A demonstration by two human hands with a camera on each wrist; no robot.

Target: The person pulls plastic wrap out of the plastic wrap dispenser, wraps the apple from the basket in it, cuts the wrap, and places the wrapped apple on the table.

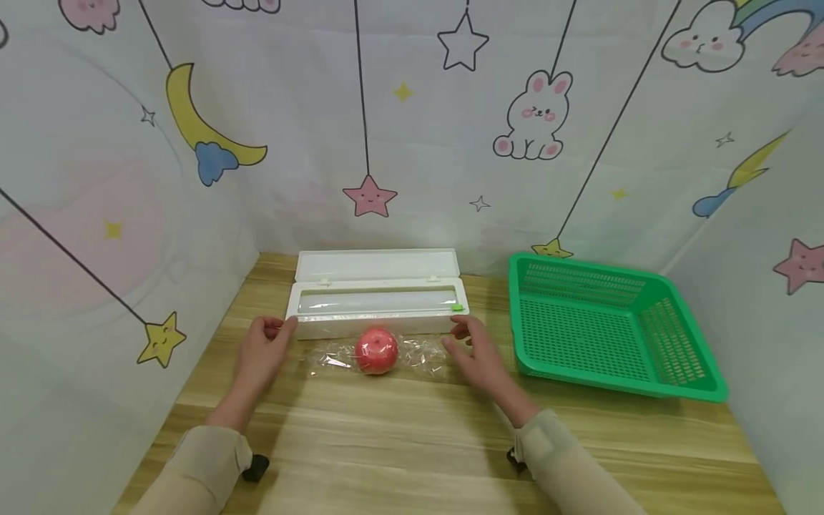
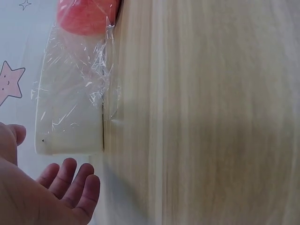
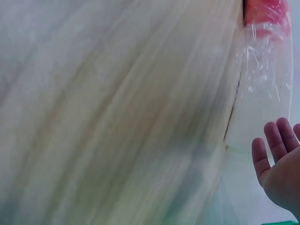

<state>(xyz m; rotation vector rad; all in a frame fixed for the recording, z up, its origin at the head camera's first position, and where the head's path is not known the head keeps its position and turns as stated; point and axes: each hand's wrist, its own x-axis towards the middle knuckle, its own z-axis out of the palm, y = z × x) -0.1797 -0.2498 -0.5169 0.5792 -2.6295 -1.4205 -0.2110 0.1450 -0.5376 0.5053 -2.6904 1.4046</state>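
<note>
A white cling film dispenser (image 1: pixel 360 326) stands at the back of the table with its lid (image 1: pixel 376 265) raised, a roll of film (image 1: pixel 376 300) inside and a small green slider (image 1: pixel 457 307) at the right. Directly in front, a round pinkish-red fruit (image 1: pixel 376 350) is covered by clear cling film (image 1: pixel 418 352) that spreads to both sides. My left hand (image 1: pixel 260 350) is by the dispenser's left end, its fingers loosely bent around nothing in the left wrist view. Beside the right end is my right hand (image 1: pixel 478 357), fingers relaxed and holding nothing.
A green plastic basket (image 1: pixel 582 383) sits on the wooden table (image 1: pixel 386 443) to the right. Printed fabric walls (image 1: pixel 309 143) enclose the back and both sides, close behind the raised lid. A dark wrist device (image 1: pixel 256 468) hangs at the left cuff.
</note>
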